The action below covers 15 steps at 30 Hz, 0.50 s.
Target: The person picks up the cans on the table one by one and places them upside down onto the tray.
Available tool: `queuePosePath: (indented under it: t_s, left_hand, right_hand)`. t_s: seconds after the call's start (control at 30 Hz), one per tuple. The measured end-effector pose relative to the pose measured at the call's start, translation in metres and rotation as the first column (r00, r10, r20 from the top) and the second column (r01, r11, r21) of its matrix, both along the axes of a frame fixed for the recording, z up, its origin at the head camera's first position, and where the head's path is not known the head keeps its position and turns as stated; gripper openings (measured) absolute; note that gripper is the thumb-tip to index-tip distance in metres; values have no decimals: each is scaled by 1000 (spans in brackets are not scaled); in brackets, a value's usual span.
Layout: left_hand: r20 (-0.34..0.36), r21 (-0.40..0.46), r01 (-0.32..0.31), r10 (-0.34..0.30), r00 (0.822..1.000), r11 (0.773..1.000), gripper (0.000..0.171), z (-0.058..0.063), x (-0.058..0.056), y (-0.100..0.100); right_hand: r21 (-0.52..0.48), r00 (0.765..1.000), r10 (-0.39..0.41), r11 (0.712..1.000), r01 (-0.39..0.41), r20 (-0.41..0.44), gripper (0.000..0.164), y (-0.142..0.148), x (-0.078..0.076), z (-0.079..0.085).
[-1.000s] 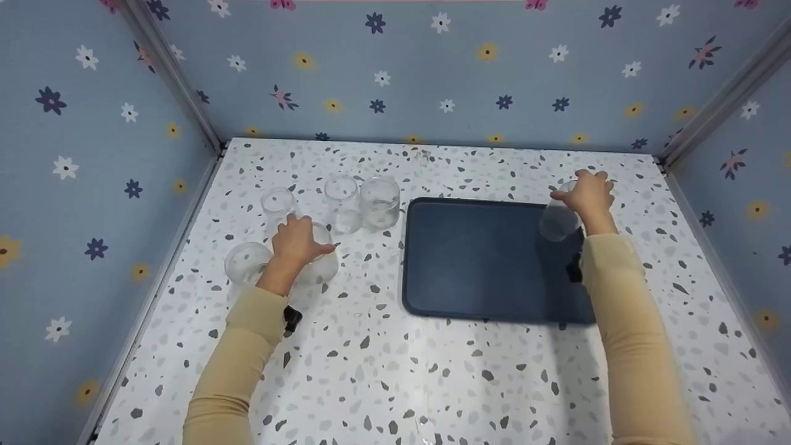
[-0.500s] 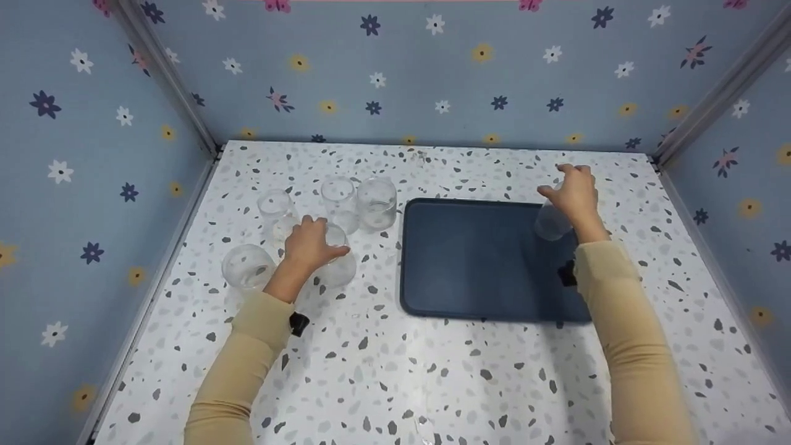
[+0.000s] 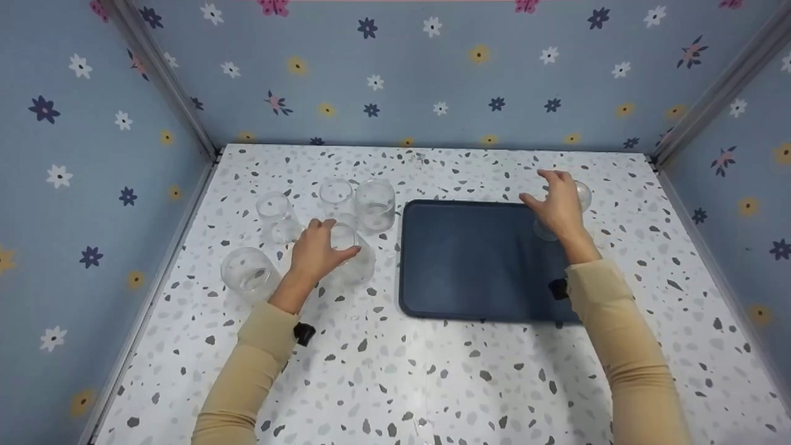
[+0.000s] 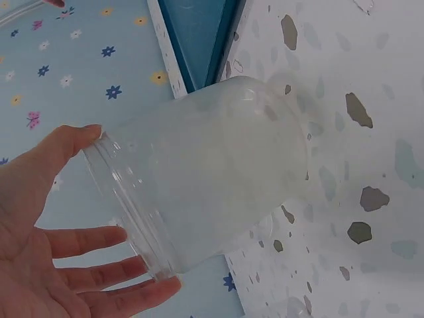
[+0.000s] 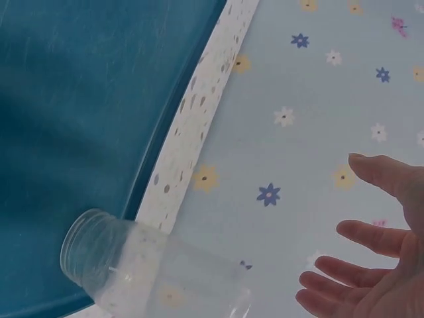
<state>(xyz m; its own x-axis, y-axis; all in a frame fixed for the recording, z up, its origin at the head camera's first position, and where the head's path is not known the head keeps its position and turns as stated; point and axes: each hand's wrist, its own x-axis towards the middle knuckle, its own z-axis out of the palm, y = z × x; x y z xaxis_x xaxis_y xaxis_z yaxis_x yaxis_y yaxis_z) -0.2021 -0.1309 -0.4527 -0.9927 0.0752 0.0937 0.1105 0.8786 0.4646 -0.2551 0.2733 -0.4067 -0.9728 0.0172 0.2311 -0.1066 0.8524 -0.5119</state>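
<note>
My left hand point(image 3: 315, 250) grips a clear jar point(image 4: 205, 172) by its threaded rim, thumb on one side and fingers on the other. The jar's mouth faces up, and I cannot tell whether its base touches the table. At the right end of a dark blue tray point(image 3: 469, 259), another clear jar point(image 5: 159, 265) stands upside down, its threaded neck on the tray. Beside that jar my right hand point(image 3: 559, 207) is spread with nothing in it; the right wrist view shows its fingers apart from the jar. In the head view, this hand partly hides the jar.
Several more clear jars stand on the left of the speckled table point(image 3: 383, 377): a near-left jar point(image 3: 249, 272), a far-left jar point(image 3: 275, 213), and a pair at the back with the wider jar point(image 3: 375, 204) on the right. Flowered panels point(image 3: 432, 68) enclose the table.
My left hand has carried its jar to the right, towards the tray. My right hand has let go of the jar on the tray and shifted left.
</note>
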Motion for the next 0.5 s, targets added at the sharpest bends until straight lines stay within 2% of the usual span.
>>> queuePosePath:
  t_s: [0.23,0.5]
  left_hand:
    - [-71,89,15,-8,997,996,71,-8,1,8]
    - [-182,159,31,-2,983,987,65,-15,-1,19]
  right_hand:
    - [-36,998,39,999,-40,-41,56,-11,10,-4]
    - [-53,984,110,992,-118,-138,55,-21,19,-10]
